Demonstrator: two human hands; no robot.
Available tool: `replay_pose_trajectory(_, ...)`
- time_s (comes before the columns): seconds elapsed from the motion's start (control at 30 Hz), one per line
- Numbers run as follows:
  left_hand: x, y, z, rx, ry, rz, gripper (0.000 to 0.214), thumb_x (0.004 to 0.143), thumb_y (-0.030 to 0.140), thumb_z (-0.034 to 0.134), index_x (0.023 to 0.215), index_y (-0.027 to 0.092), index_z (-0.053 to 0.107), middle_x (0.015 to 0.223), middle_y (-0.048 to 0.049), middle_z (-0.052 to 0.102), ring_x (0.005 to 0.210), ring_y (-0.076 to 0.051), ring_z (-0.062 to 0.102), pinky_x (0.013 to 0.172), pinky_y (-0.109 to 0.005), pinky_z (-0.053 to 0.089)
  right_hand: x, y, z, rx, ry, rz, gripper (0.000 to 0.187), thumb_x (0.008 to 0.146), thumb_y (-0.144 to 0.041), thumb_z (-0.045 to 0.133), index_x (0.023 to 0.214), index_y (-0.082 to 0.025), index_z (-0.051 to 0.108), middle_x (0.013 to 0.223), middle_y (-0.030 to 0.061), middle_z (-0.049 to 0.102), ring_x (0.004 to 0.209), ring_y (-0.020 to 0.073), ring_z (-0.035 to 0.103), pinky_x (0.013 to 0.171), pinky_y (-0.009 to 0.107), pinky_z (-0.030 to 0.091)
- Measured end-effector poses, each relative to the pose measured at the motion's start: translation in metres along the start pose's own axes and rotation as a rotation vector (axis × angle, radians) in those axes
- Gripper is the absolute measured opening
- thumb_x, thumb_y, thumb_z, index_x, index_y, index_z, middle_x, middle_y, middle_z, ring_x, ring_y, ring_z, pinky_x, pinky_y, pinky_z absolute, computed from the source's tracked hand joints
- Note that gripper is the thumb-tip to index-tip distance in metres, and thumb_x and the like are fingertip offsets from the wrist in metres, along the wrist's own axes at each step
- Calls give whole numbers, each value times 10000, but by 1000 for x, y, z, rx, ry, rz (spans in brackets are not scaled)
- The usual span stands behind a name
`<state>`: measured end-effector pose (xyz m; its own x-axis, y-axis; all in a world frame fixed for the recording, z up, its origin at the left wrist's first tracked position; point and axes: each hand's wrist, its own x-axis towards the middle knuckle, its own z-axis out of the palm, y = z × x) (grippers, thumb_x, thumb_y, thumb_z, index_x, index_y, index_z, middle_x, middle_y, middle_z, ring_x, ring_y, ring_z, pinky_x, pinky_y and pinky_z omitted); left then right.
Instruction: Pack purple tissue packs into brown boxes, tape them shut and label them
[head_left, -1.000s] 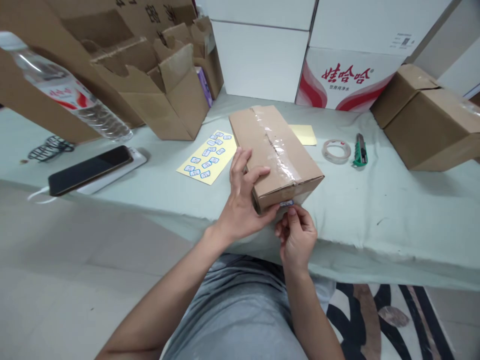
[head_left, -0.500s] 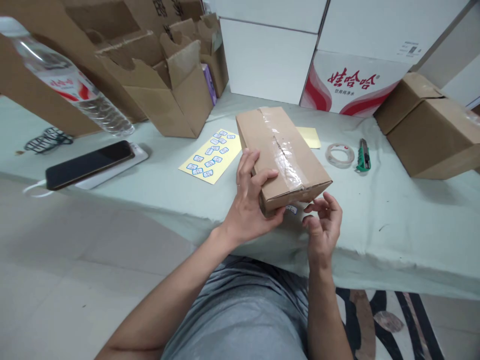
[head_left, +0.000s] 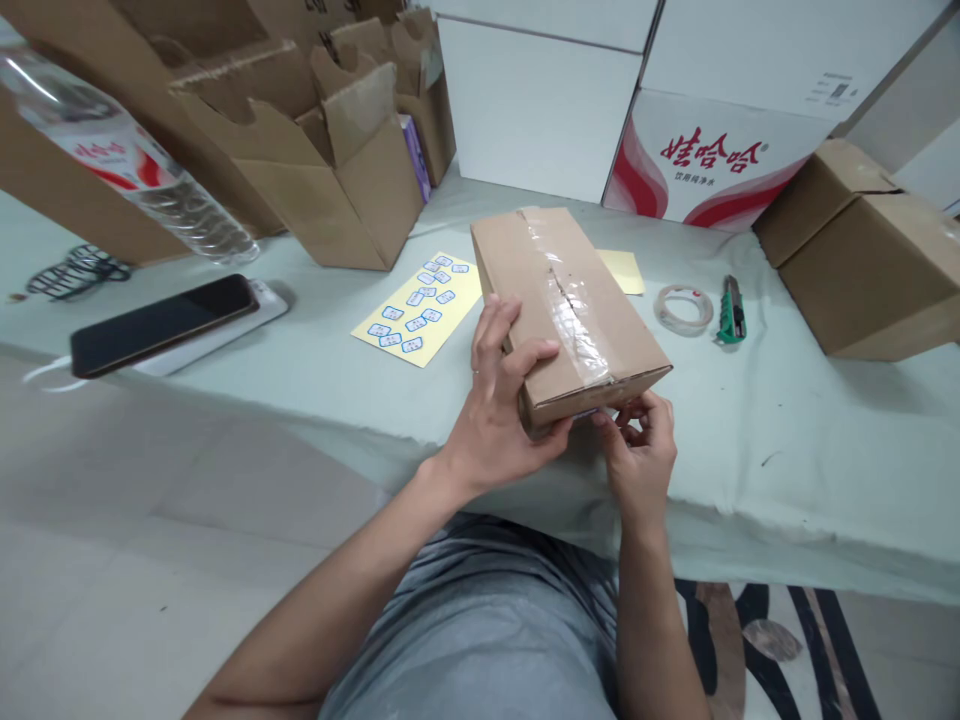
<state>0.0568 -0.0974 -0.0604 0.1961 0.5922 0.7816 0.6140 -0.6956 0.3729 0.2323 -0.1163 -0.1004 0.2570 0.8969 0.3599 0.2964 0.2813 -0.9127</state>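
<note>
A taped brown cardboard box [head_left: 566, 300] is tilted above the table, its near end toward me. My left hand [head_left: 499, 410] grips its left side and near corner, with fingers on top and the thumb under the near edge. At the lower near edge of the box a small blue-edged sticker [head_left: 585, 413] shows as a thin strip. My right hand [head_left: 641, 445] is curled there, its thumb against the sticker's right end and its other fingertips partly hidden beneath the box. To the left lies a yellow sheet of stickers [head_left: 420, 310] with blue borders.
Right of the box lie a tape roll [head_left: 682, 309] and a green utility knife [head_left: 731, 310]. A brown carton [head_left: 870, 270] stands far right. On the left are an open carton [head_left: 322, 190], a water bottle [head_left: 142, 170] and a phone [head_left: 165, 325]. White boxes [head_left: 532, 110] line the back.
My right hand has moved up and left to the box's lower edge, its fingers closing at the sticker. My left hand keeps its grip. The view has shifted slightly.
</note>
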Motion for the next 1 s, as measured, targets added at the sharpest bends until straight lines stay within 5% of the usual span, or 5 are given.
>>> replay_pose_trajectory(0.37,2,-1,5,-5,35,4,766,698,326,783,1304,304,314,1548,-152,218,1486,-388,148,1161,-671,170,2,-4,2,-36,19,20,377,782,-473,739,1002,-213,578,876,-8,460,723,127,461,555,232,409)
replay_pose_trajectory(0.5,-6,-2,0,-97,-30,-52,819,749,419,752,1400,304,269,1590,-161,125,1504,-390,78,1159,-663,185,-5,-1,-2,-37,30,-12,464,815,-496,688,1165,-223,551,1000,44,520,867,176,534,665,289,480)
replay_pose_trajectory(0.63,-27,-3,-5,-315,-54,-291,850,879,584,545,1533,294,86,1626,-157,-39,1516,-367,-11,1123,-600,324,-20,-2,4,-71,22,-133,959,777,-474,741,1524,-270,176,1432,151,389,1331,296,408,1054,526,375)
replay_pose_trajectory(0.77,-45,-3,-3,-490,-68,-456,818,922,619,428,1552,318,3,1645,-108,-59,1523,-325,6,1148,-537,326,-32,-8,28,-119,-23,-232,1278,742,-521,774,1519,-323,-221,1603,181,71,1473,325,192,1120,640,233)
replay_pose_trajectory(1.0,-58,6,1,-574,-165,-473,813,926,641,375,1561,265,36,1641,-150,19,1509,-362,95,1179,-583,224,-35,-7,71,-255,167,-153,1361,694,-466,812,1515,-230,-248,1583,273,35,1476,393,137,1075,680,284)
